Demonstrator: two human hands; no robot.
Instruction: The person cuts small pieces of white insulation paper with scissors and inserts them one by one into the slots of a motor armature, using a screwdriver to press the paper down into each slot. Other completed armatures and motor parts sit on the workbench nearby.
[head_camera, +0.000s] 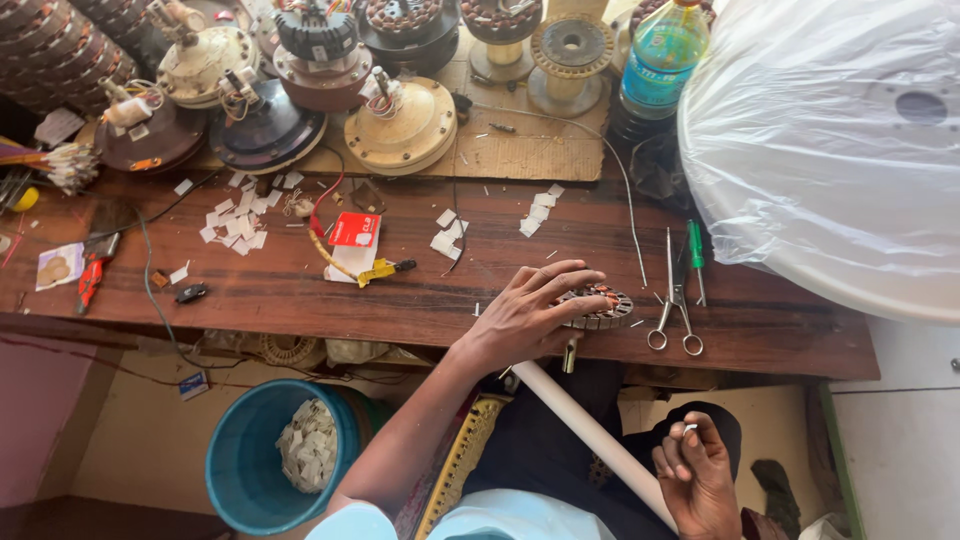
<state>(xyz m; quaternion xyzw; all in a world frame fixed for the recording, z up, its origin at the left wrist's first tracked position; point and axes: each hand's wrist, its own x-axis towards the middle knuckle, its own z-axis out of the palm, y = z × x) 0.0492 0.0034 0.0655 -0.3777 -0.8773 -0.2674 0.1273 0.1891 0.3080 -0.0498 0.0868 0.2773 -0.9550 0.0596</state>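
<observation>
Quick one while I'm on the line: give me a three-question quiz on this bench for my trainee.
1. True or false: the left hand rests on the round slotted stator core at the bench's front edge.
2. Which lies just right of the core? A) the scissors-like forceps B) a hammer C) a tape roll
3. Fill in: the blue bucket under the wooden bench holds white ____ scraps.

Key
1. True; its spread fingers cover the core.
2. A; a green-handled screwdriver lies beside them.
3. Paper; the right hand pinches a similar small white piece over the lap.
</observation>
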